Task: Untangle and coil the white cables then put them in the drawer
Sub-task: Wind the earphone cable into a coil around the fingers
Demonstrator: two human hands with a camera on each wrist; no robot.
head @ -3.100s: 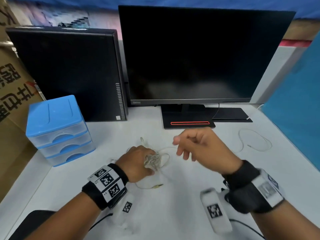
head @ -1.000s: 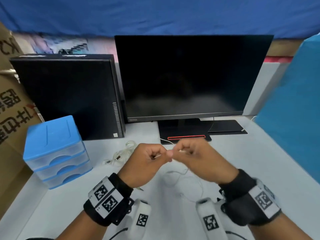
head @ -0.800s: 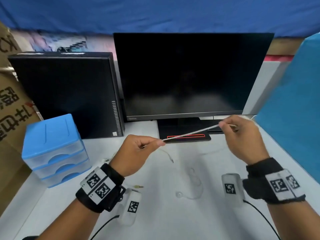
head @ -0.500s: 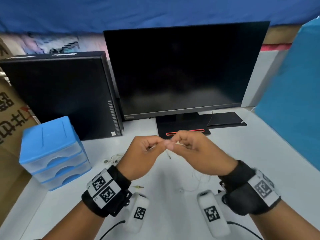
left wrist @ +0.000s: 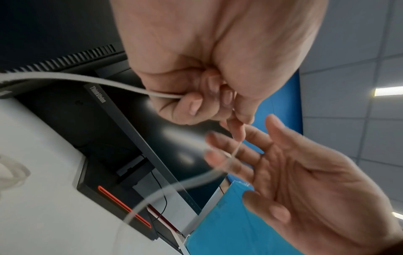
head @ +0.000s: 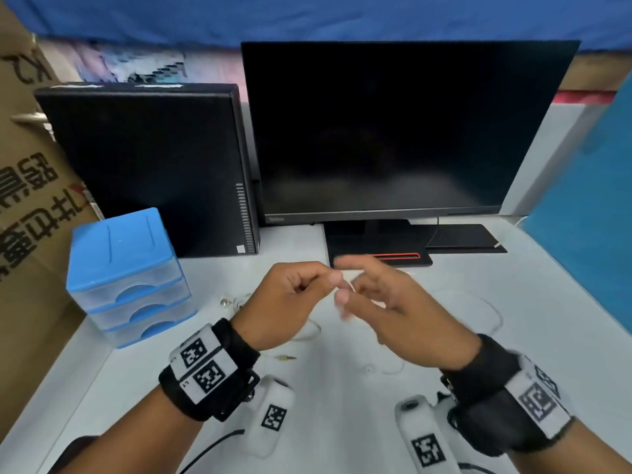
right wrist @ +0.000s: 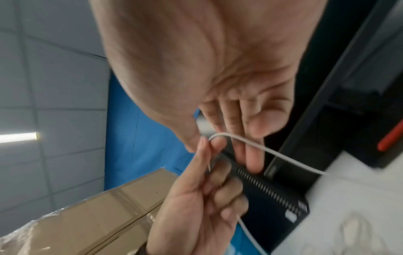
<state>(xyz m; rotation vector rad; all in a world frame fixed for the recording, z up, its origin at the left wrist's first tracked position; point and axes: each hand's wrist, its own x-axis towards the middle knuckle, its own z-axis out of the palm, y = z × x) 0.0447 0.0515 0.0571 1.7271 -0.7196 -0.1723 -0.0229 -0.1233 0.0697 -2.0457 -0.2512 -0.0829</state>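
My left hand is held above the white desk in a fist, pinching a thin white cable between thumb and curled fingers. A loop of the cable bends over my left fingertips. My right hand is right beside it with fingers straight and spread, blurred; the cable trails across those fingers down to the desk. Slack cable lies on the desk to the right. A second tangled white cable lies by my left wrist. The blue three-drawer unit stands at the left, drawers shut.
A black monitor on its stand and a black computer case stand behind my hands. Cardboard boxes are at the left, a blue panel at the right. A small gold plug lies under my left wrist.
My right hand drew the cable out to the right, came back to my left hand, and has now let go and straightened its fingers. My left hand keeps its pinch.
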